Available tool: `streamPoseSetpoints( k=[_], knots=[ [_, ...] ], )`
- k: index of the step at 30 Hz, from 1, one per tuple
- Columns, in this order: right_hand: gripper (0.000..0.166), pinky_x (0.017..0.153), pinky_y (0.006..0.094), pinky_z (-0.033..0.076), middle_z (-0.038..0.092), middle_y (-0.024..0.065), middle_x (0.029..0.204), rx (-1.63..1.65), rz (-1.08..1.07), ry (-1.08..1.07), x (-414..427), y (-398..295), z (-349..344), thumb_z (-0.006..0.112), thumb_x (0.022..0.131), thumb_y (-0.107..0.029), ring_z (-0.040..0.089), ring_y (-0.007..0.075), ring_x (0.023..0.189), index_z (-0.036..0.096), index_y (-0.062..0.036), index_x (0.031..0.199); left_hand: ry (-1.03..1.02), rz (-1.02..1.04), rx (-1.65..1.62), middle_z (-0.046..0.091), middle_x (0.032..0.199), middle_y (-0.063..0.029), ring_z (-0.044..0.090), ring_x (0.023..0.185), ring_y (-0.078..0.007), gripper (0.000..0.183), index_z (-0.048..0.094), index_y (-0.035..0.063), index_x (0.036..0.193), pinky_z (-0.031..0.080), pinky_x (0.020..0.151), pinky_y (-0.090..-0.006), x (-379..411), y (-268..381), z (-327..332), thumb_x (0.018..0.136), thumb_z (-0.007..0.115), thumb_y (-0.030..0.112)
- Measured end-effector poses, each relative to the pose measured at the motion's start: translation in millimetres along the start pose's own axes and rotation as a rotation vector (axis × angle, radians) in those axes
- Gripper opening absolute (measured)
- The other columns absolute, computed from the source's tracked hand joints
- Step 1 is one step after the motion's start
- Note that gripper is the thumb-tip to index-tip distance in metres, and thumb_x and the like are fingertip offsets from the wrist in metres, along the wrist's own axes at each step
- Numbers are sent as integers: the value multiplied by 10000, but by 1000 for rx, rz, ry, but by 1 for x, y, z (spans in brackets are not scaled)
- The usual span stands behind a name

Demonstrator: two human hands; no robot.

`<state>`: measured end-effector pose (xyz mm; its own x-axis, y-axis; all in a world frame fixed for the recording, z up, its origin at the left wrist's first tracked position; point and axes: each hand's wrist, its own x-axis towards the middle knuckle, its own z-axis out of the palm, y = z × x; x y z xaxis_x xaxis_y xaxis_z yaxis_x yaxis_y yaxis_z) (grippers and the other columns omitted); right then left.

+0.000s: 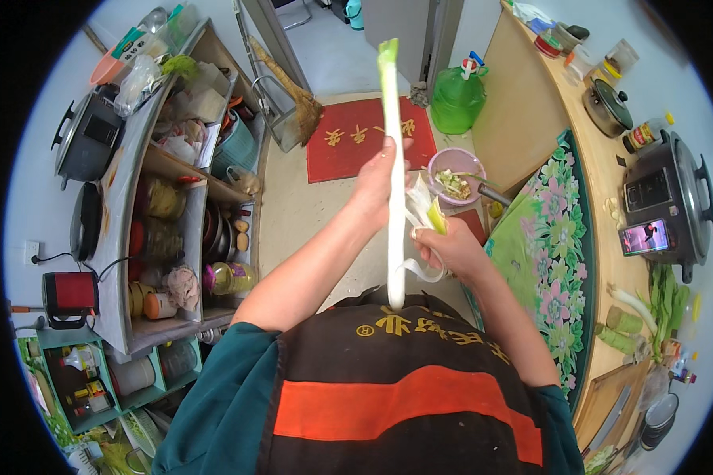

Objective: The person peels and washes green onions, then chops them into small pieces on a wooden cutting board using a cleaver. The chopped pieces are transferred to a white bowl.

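Note:
My left hand (378, 184) grips a long white leek or green onion stalk (396, 237) around its middle; the stalk stands lengthwise before me, its cut green end pointing away. My right hand (451, 243) is closed on several peeled outer layers (431, 211), white and yellow-green, to the right of the stalk. A thin white strip (422, 272) curls beneath that hand towards the stalk's lower part. Beyond my right hand, a pink plastic basin (432, 160) on the floor holds cut or peeled vegetable scraps (453, 185).
Left is a shelf unit with jars (163, 199) and pans. A red mat (327, 160), a straw broom (303, 110) and a green plastic jug (457, 100) are ahead. The right counter (594, 237) bears an electric cooker (668, 196), a phone (644, 237), greens and a knife (612, 418).

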<state>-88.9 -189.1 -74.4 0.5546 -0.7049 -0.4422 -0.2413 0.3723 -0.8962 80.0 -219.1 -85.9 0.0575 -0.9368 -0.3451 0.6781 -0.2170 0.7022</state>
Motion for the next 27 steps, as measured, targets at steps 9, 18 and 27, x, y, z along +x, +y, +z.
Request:
streamPoseSetpoints(
  k=[9, 18, 27],
  knots=[
    [127, 384, 235, 345, 527, 16, 700, 306, 67, -24, -30, 2, -70, 598, 862, -137, 482, 92, 491, 550, -35, 921, 543, 248, -212, 409, 745, -23, 397, 607, -111, 422, 520, 71, 1094, 425, 509, -219, 13, 79, -78, 959, 383, 446],
    [149, 466, 231, 405, 496, -4, 708, 177, -167, 189, 68, -35, -160, 550, 923, -184, 475, 88, 547, 542, -53, 995, 628, 428, -217, 425, 727, -29, 427, 627, -154, 340, 507, 129, 1089, 413, 568, -303, -5, 82, -150, 972, 414, 433],
    [366, 675, 317, 488, 602, 78, 900, -511, -253, 232, 235, 49, -276, 670, 784, -143, 589, 181, 821, 540, -19, 1102, 457, 178, 175, 506, 774, 9, 514, 669, -90, 337, 532, 88, 1148, 437, 573, -231, -6, 34, -62, 966, 467, 363]
  ],
)
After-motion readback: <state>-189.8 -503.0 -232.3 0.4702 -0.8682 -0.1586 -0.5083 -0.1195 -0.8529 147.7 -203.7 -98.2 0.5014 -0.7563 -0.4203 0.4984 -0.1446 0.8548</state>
